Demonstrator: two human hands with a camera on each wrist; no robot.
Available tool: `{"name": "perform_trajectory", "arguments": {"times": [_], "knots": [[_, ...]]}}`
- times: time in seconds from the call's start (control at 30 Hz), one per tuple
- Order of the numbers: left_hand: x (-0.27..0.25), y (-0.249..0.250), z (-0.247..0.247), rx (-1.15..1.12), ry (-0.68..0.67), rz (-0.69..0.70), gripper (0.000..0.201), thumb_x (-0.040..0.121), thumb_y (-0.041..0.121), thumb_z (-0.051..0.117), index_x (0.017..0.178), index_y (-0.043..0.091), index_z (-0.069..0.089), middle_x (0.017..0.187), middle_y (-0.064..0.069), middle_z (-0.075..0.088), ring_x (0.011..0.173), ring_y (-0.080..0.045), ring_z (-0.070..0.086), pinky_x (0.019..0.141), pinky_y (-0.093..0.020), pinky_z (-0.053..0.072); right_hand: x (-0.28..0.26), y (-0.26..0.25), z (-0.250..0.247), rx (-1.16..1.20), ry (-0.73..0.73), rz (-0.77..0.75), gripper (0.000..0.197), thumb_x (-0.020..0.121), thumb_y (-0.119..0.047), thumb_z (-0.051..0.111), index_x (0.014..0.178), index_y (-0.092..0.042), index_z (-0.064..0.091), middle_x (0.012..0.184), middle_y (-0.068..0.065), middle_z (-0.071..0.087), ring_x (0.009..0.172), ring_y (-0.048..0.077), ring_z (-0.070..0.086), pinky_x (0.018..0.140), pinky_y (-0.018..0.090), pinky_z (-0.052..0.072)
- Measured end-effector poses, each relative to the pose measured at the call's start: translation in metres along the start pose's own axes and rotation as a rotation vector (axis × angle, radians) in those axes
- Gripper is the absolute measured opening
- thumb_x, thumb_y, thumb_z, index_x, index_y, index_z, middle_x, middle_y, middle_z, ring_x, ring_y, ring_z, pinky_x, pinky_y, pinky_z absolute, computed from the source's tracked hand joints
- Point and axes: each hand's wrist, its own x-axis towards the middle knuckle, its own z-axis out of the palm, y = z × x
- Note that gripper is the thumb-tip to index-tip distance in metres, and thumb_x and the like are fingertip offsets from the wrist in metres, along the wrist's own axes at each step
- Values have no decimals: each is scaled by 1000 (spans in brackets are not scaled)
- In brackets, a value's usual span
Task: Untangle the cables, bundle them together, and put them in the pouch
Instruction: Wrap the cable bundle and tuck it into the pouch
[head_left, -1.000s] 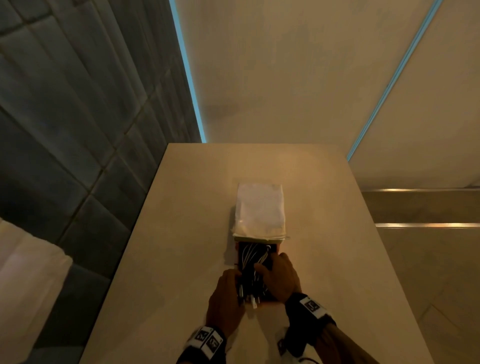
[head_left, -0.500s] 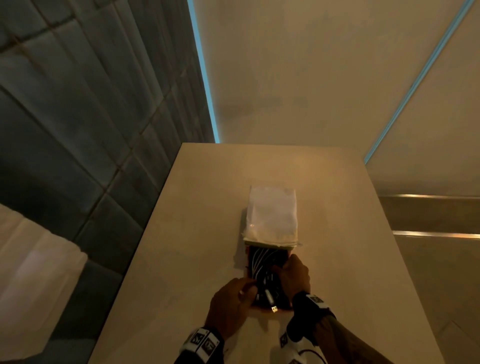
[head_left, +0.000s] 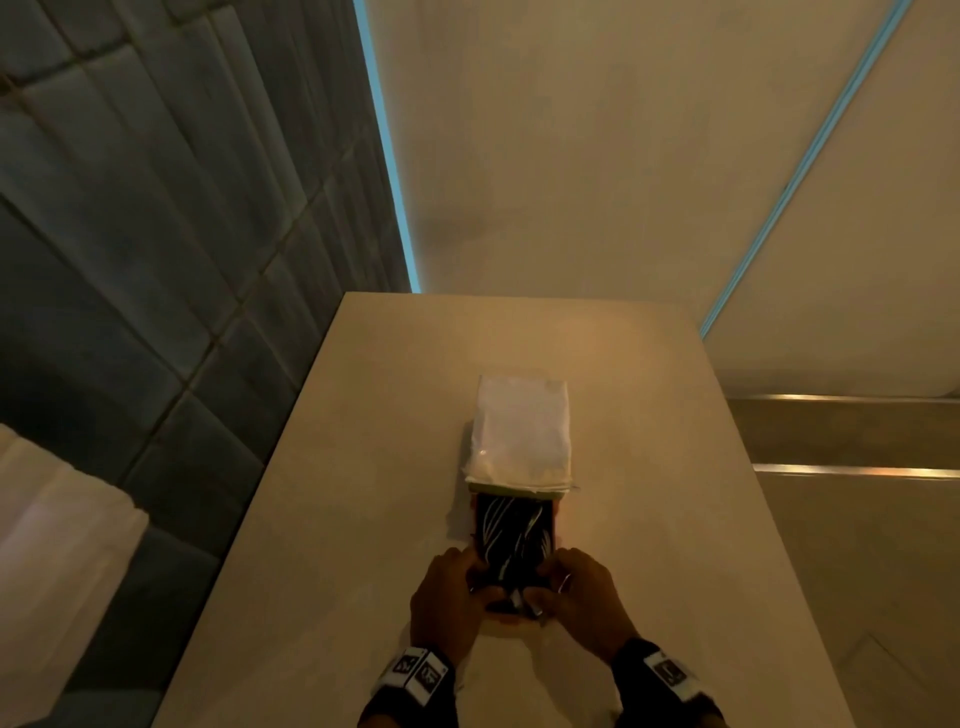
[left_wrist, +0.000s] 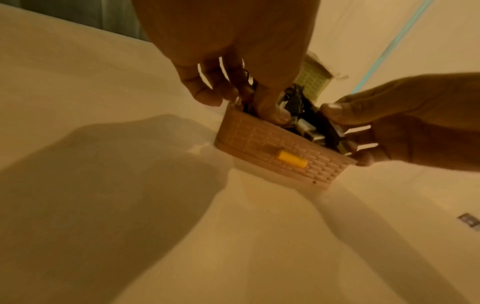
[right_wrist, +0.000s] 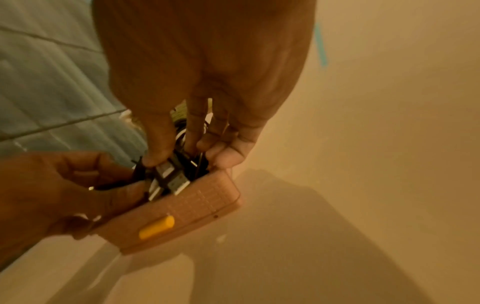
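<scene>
A pinkish woven pouch lies open on the table, its white-lined lid folded back at the far end. Black and white cables fill it. My left hand holds the near left wall, thumb on the cables. My right hand grips the near right corner, thumb over the plugs. A yellow zipper pull sits on the pouch's near wall. In the right wrist view the right fingers curl at the pouch edge.
The beige table runs away from me, with a dark tiled wall on its left. Its right edge drops to a floor with metal strips. A white object shows at the lower left.
A USB plug that stuck out of the pouch's near end half a second ago now lies inside. Both hands have come to the pouch's near corners.
</scene>
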Motion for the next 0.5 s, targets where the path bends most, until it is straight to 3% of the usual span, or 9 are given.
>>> {"name": "perform_trajectory", "arguments": {"times": [0.17, 0.27, 0.37, 0.43, 0.5], "knots": [[-3, -2, -2, 17, -43, 69, 26, 82, 45, 65, 97, 23, 65, 89, 10, 48, 87, -11, 53, 70, -24, 44, -2, -1, 4, -103, 31, -2, 32, 78, -26, 68, 59, -28, 42, 71, -5, 54, 66, 16, 52, 59, 29, 42], [-6, -3, -8, -6, -129, 174, 26, 91, 38, 56, 108, 22, 69, 92, 6, 52, 88, -13, 56, 74, -24, 46, -3, 3, 4, -77, 82, 24, 28, 79, -23, 71, 61, -28, 51, 67, -6, 58, 65, 14, 56, 56, 21, 41], [-9, -3, -10, -51, -167, 187, 29, 90, 20, 59, 118, 22, 67, 94, 6, 54, 88, -10, 56, 72, -10, 42, -1, 1, 7, 29, 155, 101, 19, 78, -19, 73, 65, -20, 59, 67, -3, 65, 64, 12, 63, 54, 23, 50], [-9, -1, -10, -81, -130, 134, 33, 83, 13, 65, 113, 26, 68, 94, 7, 59, 85, -7, 58, 73, -12, 45, 0, -3, 11, 75, 184, 137, 21, 79, -18, 73, 66, -17, 56, 68, 1, 65, 62, 16, 63, 53, 27, 52], [-9, 3, -9, -92, -96, 64, 29, 76, 13, 69, 98, 31, 63, 87, 10, 61, 79, -5, 59, 71, -22, 51, -3, -4, 17, 72, 173, 151, 25, 81, -20, 71, 67, -17, 50, 69, 3, 63, 63, 19, 62, 51, 26, 48]]}}
